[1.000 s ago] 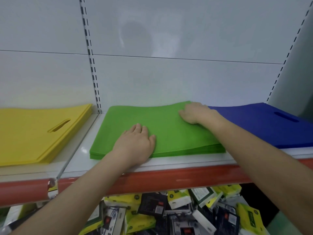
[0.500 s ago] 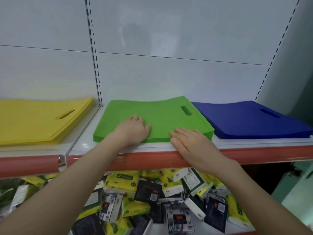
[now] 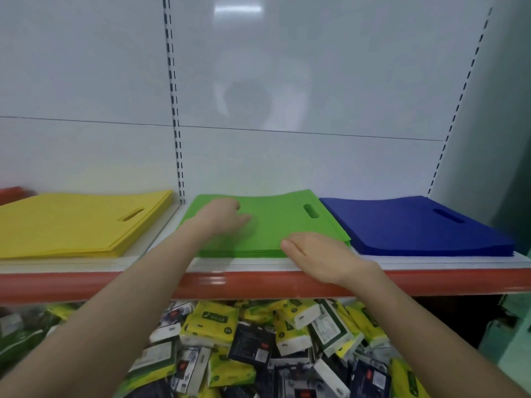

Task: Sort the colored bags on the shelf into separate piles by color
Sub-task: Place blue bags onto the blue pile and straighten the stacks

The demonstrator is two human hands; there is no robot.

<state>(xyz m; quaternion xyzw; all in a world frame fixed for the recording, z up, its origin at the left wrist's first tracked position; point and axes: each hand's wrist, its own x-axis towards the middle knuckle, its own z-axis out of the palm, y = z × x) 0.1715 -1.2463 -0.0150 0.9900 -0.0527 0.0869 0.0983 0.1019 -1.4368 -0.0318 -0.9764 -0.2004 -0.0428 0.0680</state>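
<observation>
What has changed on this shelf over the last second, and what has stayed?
The right hand came back from the far edge of the green fabric bag pile to its near edge, uncovering its handle slot. The left hand slid farther back across it. Nothing was gripped. The yellow bag pile and blue bag pile stayed put.

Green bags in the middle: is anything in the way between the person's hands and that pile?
Nothing visible does. The left hand rests on top of the green pile, and the right hand lies on its front edge near the right corner. The yellow pile and blue pile lie to either side.
</observation>
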